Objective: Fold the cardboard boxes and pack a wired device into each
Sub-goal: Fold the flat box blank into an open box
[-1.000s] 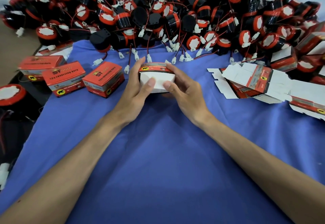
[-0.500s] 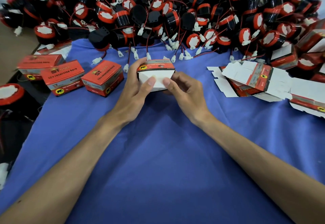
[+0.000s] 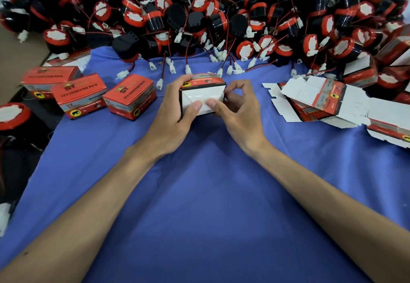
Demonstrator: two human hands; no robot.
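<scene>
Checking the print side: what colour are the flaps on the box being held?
Plain white flaps, unprinted, on the red-topped box; the head view shows them best.

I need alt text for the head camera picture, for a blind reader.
A left hand and right hand hold a small red cardboard box over a blue cloth, both thumbs pressing on its white end flaps. Three closed red boxes stand at the left, flat unfolded boxes lie at the right, and a heap of black-and-red wired devices fills the back.
</scene>
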